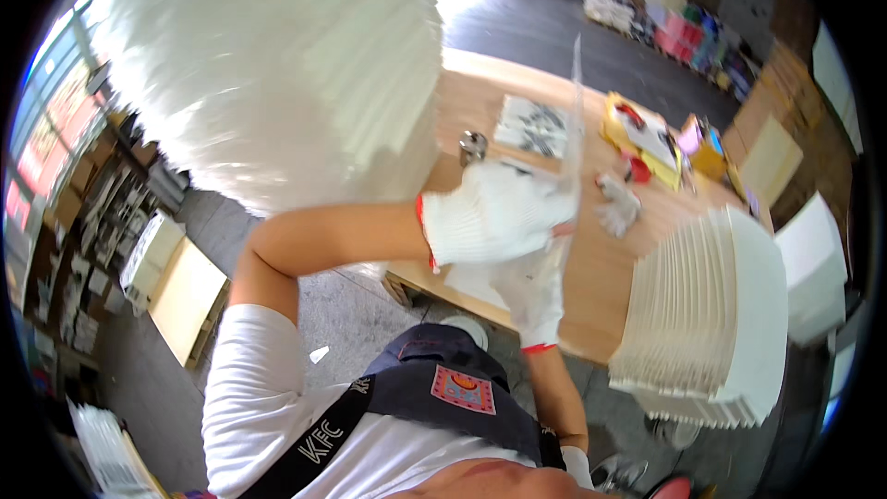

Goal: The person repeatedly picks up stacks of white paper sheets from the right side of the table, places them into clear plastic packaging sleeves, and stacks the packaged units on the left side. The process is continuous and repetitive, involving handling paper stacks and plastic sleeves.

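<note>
Your left hand [494, 212] and right hand [534, 291], both in white gloves, pinch a clear plastic sheet [573, 129] upright above the table [591, 268], probably to keep it taut, between the big white stack [277, 65] and the fanned white cards [711, 314].

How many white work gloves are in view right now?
3: one on the left hand, one on the right hand, and a spare glove lying on the wooden table. Others may be hidden.

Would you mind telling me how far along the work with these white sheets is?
Done: a fanned stack of white sheets sits on the wooden table. In hand: both gloved hands, left hand and right hand, hold a clear plastic sheet. Left: a large white stack.
</note>
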Demonstrator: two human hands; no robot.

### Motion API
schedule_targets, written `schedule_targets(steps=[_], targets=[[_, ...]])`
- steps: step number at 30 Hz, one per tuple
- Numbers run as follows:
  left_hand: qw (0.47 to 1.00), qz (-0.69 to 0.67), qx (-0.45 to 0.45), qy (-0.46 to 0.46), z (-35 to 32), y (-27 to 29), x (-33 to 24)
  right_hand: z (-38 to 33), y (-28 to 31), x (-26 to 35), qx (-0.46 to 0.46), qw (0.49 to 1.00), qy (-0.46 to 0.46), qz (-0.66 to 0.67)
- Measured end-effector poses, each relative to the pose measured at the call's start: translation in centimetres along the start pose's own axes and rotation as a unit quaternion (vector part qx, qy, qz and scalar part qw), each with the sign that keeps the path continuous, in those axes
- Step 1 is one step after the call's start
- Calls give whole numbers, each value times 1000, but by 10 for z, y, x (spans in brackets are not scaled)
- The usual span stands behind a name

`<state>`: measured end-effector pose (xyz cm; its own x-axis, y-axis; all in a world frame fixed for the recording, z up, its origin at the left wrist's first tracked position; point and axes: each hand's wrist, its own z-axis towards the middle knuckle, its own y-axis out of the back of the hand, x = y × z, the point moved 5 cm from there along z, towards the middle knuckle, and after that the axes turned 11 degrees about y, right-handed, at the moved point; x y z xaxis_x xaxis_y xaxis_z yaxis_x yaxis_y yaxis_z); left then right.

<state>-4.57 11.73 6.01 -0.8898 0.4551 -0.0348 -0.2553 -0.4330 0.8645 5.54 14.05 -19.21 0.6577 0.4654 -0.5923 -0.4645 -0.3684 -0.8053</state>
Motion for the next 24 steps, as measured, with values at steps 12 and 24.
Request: schedule_targets(steps=[12, 24], targets=[[952, 207, -131, 182, 21, 328, 111, 129, -389, -322, 334, 692, 154, -621], [884, 278, -305, 221, -98, 506, 324, 215, -461, -423, 379, 541, 39, -750]])
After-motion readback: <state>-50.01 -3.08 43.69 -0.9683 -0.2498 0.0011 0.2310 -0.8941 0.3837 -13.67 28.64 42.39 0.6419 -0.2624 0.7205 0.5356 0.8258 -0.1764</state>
